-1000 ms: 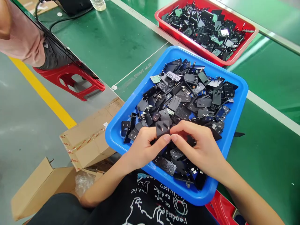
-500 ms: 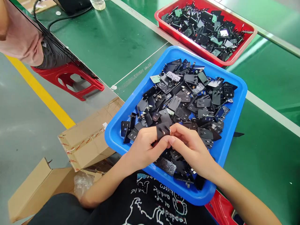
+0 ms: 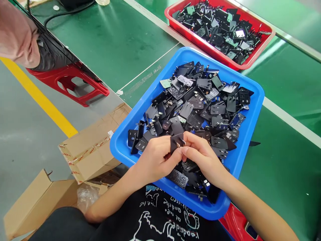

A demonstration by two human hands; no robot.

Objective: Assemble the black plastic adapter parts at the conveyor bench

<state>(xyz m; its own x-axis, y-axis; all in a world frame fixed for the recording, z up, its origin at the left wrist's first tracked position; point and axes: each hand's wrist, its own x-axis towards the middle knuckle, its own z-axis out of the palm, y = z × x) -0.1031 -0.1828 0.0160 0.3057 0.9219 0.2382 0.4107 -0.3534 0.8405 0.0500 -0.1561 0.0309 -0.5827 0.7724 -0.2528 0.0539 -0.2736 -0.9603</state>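
Note:
Between both hands, over the near part of a blue tray (image 3: 251, 130), is a black plug plate (image 3: 176, 141) with metal prongs. My left hand (image 3: 160, 157) is closed round it from the left, thumb along its lower edge. From the right, my right hand (image 3: 203, 155) pinches its other side, the fingertips of both hands meeting; my fingers partly hide the piece. Beneath and around the hands, the tray is heaped with similar black plug plates (image 3: 217, 109), some with prongs up and some showing circuit boards.
A red tray (image 3: 265, 43) of similar parts stands behind the blue one on the green table (image 3: 283, 150). Open cardboard boxes (image 3: 92, 147) lie at lower left. Further left, a person in pink (image 3: 18, 36) is by a red stool (image 3: 72, 83), near black cables (image 3: 67, 13).
The plug plate has turned a little between my fingers, so its prongs now point more to the right. The view has shifted slightly; both hands keep their place.

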